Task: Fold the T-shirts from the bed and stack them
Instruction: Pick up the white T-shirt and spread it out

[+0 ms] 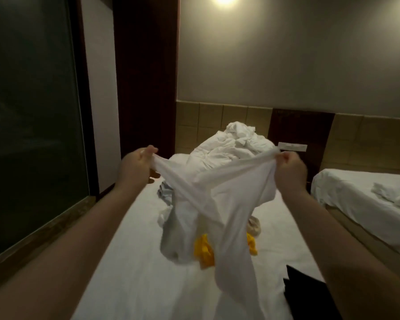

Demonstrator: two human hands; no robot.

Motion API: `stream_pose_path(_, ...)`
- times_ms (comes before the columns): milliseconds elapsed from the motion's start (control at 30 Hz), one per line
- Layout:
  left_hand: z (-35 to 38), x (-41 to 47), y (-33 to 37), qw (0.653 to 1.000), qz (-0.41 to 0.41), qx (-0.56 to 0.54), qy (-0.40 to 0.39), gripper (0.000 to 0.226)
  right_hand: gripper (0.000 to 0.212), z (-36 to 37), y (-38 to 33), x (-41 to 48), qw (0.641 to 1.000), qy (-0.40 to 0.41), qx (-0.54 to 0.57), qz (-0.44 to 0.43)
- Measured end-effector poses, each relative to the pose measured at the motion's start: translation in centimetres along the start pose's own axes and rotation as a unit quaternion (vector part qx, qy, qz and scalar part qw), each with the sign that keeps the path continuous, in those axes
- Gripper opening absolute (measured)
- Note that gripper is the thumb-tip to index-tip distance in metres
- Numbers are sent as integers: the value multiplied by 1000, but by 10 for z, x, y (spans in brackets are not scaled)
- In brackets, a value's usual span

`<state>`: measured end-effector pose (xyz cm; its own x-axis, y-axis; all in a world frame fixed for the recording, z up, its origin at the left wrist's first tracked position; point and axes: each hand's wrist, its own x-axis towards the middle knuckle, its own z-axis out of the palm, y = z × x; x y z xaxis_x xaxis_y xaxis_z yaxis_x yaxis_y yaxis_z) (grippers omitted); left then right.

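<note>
Now both hands, left hand (138,161) and right hand (291,168), grip white T-shirt (226,204) above bed (129,262)

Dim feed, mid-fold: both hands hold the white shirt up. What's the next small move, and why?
Probably spread the hands apart and shake it out. The left hand and right hand each pinch an edge of the white T-shirt, which hangs twisted and bunched above the yellow garment; it looks too tangled to lay flat on the bed yet.
</note>
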<state>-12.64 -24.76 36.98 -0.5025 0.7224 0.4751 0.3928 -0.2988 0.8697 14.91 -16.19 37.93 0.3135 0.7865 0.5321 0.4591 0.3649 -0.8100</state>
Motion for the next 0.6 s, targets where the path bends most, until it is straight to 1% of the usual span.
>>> stream_pose_path(67,-12,22,9,999,-14,-20,38,32,30,-10,-17,28,999,22,37,20)
stream_pose_path(100,-16,32,13,998,-21,-26,45,33,30,-15,-24,38,998,28,47,28)
stream_pose_path(167,-20,47,23,997,-37,-46,41,35,30,-23,-32,56,996,41,66,42)
stream_pose_path(300,-15,54,32,987,-108,-121,12,37,33,-27,-27,61,992,49,88,81)
stream_pose_path(400,1,45,31,976,-135,-173,-6,39,29,-15,-2,39,992,19,95,79)
stream_pose_path(467,14,40,29,962,-165,-216,-13,39,24,-2,16,16,996,9,77,52)
stream_pose_path(500,22,39,28,958,-167,-229,-27,40,24,7,25,5,997,-4,69,36)
stream_pose_path(533,28,37,26,958,-159,-234,-51,41,25,17,32,-4,997,-28,66,23)
stream_pose_path(567,34,35,26,959,-143,-231,-80,43,27,28,37,-15,996,-70,58,15)
stream_pose_path(600,39,35,25,962,-124,-220,-107,45,31,40,39,-24,990,-133,46,7)
